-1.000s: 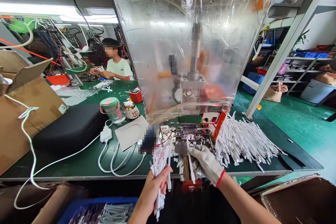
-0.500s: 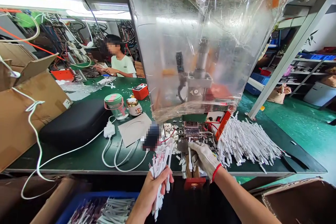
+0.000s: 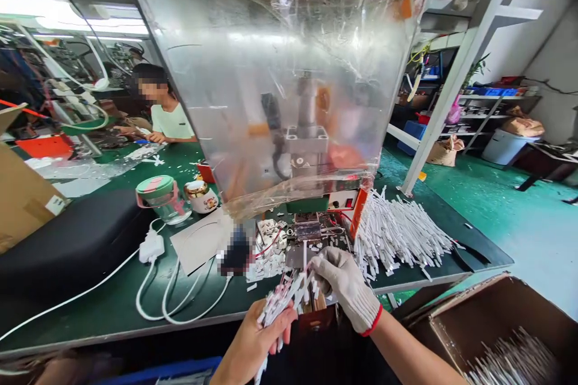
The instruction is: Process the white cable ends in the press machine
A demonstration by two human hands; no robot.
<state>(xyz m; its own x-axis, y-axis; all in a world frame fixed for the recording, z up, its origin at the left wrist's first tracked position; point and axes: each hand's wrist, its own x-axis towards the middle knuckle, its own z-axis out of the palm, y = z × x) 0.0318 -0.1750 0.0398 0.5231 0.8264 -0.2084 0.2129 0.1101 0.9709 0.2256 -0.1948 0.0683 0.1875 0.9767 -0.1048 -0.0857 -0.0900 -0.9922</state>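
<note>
My bare left hand is wrapped round a bundle of thin white strips, which look like short cables; some have pinkish ends. My right hand, in a pale knit glove with a red cuff, pinches at the top end of this bundle, with one white strip at its fingertips. Just beyond, a single white strip points into the metal jaws of a small press. The gloved fingers partly cover the wooden guide below the press.
A cloudy plastic shield hangs over the press. White strips lie in a large pile at right, near black pliers. White scraps, a lidded jar and cords are at left. A person sits across the table.
The view has turned to the right. My right hand has left the strip at the press and come to the top of the bundle in my left hand.
</note>
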